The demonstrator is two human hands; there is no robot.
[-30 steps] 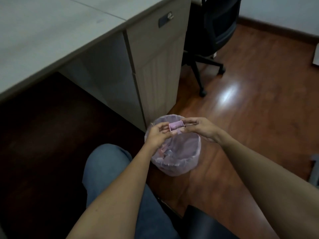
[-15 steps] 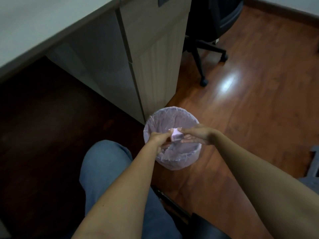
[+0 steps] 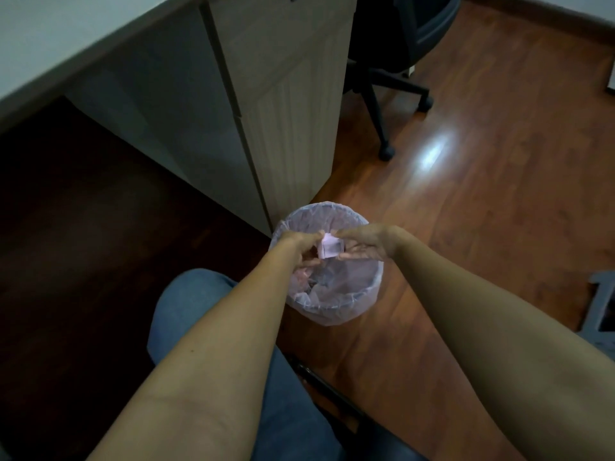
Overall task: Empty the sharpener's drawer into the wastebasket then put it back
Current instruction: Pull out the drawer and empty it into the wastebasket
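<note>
Both hands meet over the open mouth of the wastebasket [image 3: 327, 307], which stands on the wooden floor [image 3: 482, 207] just beside the near corner of the cabinet [image 3: 286, 104]. The left hand [image 3: 301, 247] and right hand [image 3: 361, 242] each pinch one end of the small pink drawer [image 3: 330, 247], holding it above the pink plastic liner. An office chair [image 3: 399, 44] stands farther back.

Glossy reddish wooden floor [image 3: 499, 201]. Standing on it: bag-lined wastebasket [image 3: 336, 311] at centre, desk cabinet [image 3: 283, 104] just beyond, wheeled office chair [image 3: 392, 81] farther right.
</note>
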